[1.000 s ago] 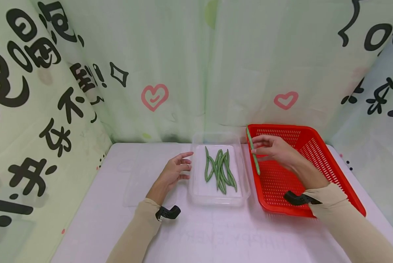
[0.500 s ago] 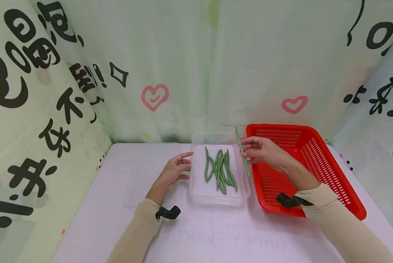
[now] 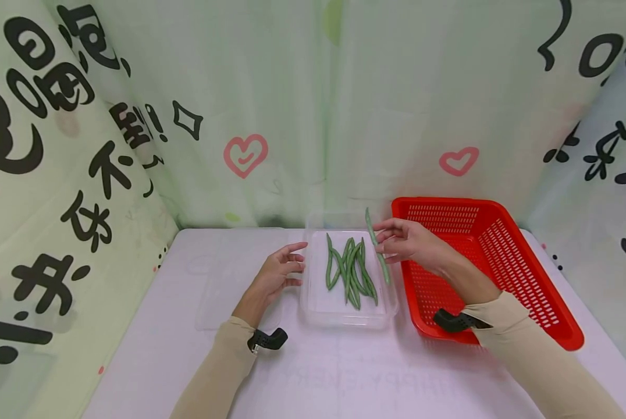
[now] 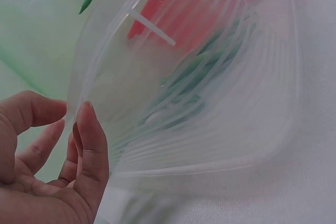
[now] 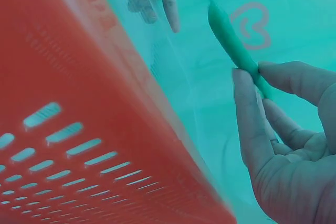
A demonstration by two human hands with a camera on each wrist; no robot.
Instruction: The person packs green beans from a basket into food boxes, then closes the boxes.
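Observation:
A clear plastic container (image 3: 344, 320) stands on the table with several green beans (image 3: 351, 270) lying in it. My left hand (image 3: 277, 272) is at its left side; in the left wrist view, thumb (image 4: 90, 140) and forefinger pinch the rim. One more green bean (image 5: 227, 32) is pinched between the thumb and fingers of my right hand (image 3: 409, 244). That bean is held near its middle, steeply slanted, over the container's right edge. Through the cloudy wall (image 4: 236, 140) the beans inside show only blurred.
A red perforated basket (image 3: 540, 291) stands right of the container, under my right forearm. A flat clear lid (image 3: 224, 302) lies on the table at the left. Printed curtains (image 3: 292, 87) enclose the back and sides.
My right hand has moved left with the green bean, from over the red basket's left edge to the container's right edge. My left hand has stayed in place.

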